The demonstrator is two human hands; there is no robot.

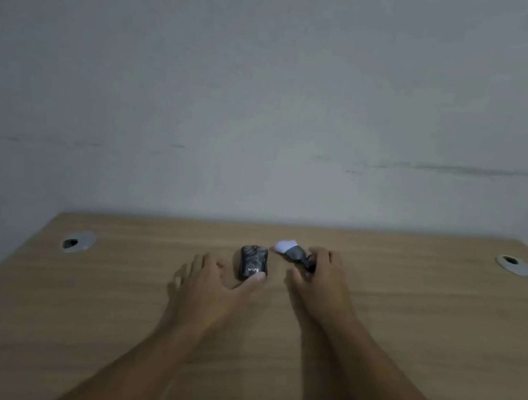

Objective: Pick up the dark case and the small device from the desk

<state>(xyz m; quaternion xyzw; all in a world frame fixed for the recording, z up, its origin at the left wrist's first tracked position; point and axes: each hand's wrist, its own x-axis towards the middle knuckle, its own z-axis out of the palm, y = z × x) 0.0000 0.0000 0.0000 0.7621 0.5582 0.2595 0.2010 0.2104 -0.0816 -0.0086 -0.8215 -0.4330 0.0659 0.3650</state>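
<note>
A small dark rectangular case (253,262) with a marbled pattern and white lettering lies on the wooden table (104,313). My left hand (206,286) lies flat beside it with fingers spread, and the thumb tip touches the case's near end. To the right lies a grey and white object (289,250) with a black end. My right hand (320,284) reaches to it, and its fingers curl over the black end. The picture is blurred, so the grip itself is hard to make out.
Two round metal cable holes sit in the table, one at the left (77,241) and one at the far right (514,264). A plain grey wall (270,99) rises just behind the table's far edge.
</note>
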